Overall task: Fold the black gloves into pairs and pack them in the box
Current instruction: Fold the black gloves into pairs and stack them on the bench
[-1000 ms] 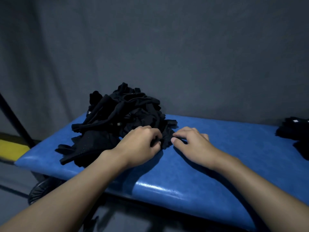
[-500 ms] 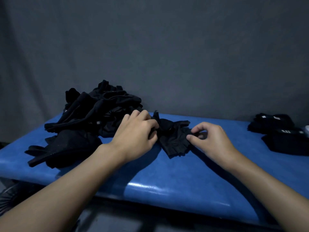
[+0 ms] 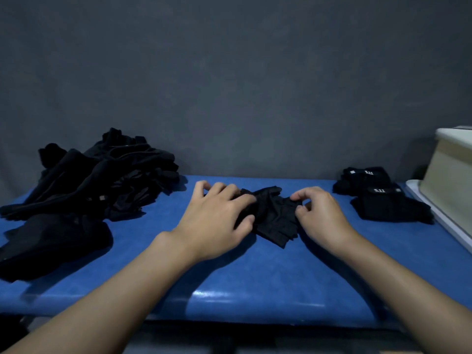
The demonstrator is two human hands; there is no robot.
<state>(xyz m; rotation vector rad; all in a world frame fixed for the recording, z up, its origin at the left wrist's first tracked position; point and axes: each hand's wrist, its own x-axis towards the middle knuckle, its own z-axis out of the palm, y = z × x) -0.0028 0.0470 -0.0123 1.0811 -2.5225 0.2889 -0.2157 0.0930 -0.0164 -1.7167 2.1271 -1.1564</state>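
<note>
Glove (image 3: 274, 215) pulled from pile (image 3: 102, 175), hands (image 3: 217, 221) (image 3: 319, 218) seemingly gripping

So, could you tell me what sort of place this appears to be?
Probably a small packing workstation: a blue padded bench, a heap of loose black gloves at its left, and folded pairs beside a pale box at its right.

On blue bench (image 3: 229, 277), left hand (image 3: 217, 218) and right hand (image 3: 319, 217) gripping black glove (image 3: 274, 217), glove pile (image 3: 89, 180) left, box (image 3: 449, 180) right
</note>
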